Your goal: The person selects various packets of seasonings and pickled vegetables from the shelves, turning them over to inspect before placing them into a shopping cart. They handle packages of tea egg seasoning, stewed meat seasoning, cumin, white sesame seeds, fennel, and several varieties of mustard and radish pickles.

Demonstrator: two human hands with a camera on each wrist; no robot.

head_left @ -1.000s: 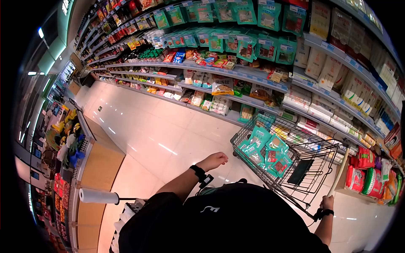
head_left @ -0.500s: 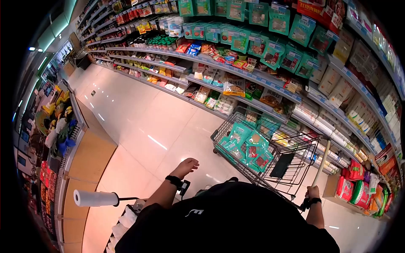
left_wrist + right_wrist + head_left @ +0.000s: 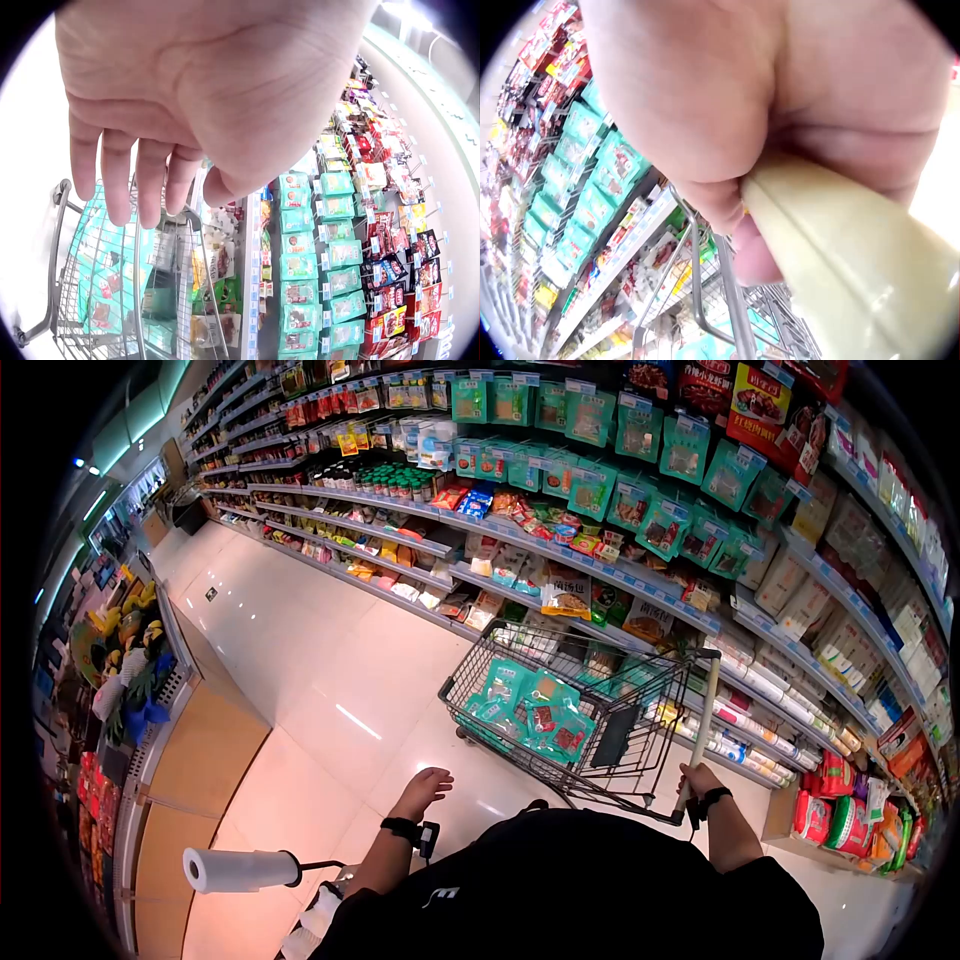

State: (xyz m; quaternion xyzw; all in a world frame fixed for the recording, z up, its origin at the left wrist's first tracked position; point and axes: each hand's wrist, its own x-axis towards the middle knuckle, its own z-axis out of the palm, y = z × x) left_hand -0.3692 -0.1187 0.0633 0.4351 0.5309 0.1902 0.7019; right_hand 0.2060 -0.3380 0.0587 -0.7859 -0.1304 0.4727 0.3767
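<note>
My right hand (image 3: 700, 782) grips the near end of the pale handlebar (image 3: 703, 722) of a wire shopping cart (image 3: 640, 770). In the right wrist view, the fingers curl round the cream-coloured handlebar (image 3: 840, 247). Several teal food packets (image 3: 540, 710) lie in the cart's basket. My left hand (image 3: 424, 790) hangs free in the air to the left of the cart, holding nothing. Its fingers (image 3: 116, 172) are loosely extended in the left wrist view, where they overlap the cart (image 3: 56, 277) beyond.
Long shelves (image 3: 600, 565) of packaged food run along the far side, with hanging teal packets (image 3: 590, 412) above the cart. A box of bagged goods (image 3: 850, 825) stands at right. At left are a wood-panelled counter (image 3: 195, 760) and a white roll (image 3: 240, 870). Pale tiled floor (image 3: 310, 660) lies between.
The cart has shifted left in the head view, with my right hand still on its handlebar. My left hand has moved left and lower, staying free. The shelves have swung slightly in view.
</note>
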